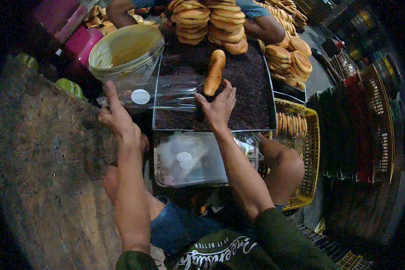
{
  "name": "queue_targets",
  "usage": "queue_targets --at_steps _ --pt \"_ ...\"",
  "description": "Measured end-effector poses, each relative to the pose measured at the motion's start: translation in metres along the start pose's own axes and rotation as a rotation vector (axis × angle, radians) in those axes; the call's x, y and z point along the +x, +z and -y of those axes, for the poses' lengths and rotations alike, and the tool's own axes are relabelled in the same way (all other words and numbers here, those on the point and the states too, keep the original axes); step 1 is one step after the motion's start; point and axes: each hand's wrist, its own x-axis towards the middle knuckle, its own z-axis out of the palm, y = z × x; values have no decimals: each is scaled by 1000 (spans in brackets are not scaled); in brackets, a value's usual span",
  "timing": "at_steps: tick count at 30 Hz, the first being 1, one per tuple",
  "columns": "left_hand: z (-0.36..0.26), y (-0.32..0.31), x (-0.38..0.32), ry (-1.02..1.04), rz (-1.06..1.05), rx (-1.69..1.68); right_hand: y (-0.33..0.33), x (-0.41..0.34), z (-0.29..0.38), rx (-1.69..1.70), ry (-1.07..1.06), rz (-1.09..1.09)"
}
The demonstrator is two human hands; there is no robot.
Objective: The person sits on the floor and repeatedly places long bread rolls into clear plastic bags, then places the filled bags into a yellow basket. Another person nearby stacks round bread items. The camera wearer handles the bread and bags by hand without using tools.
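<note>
My left hand [116, 113] grips the closed end of a clear plastic bag [175, 92] that bears a round white sticker [140, 97]. The bag stretches sideways over a dark-surfaced tray [246, 111]. Beside the bag's right end is my right hand [220, 104], thumb and fingers spread apart. An elongated golden bread roll [215, 72] is over the tray, its near end between that thumb and the fingers; whether they touch it is unclear. Two tall stacks of flat round buns [190, 20] stand at the tray's far side.
A smeared, pale bucket [126, 45] leans at the tray's left. Below the tray, a pan holds clear plastic bags [195, 162]. More buns fill a yellow plastic crate [315, 135] and piles [278, 55] at right. Another person's knee [270, 30] shows across the tray.
</note>
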Motion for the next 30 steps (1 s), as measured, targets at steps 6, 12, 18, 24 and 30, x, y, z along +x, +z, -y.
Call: queue_targets --at_steps 6,12,18,24,30 --pt "37 -24 8 -140 31 -183 4 35 -26 327 350 191" --pt "32 -22 7 -191 115 -215 -197 57 -27 1109 573 416" --pt "35 -5 -40 -138 480 -266 -216 64 13 840 376 585" --pt "8 10 -136 -390 789 -323 -228 49 12 958 370 727" --pt "0 40 -174 -793 811 -630 -244 21 4 262 -459 36"
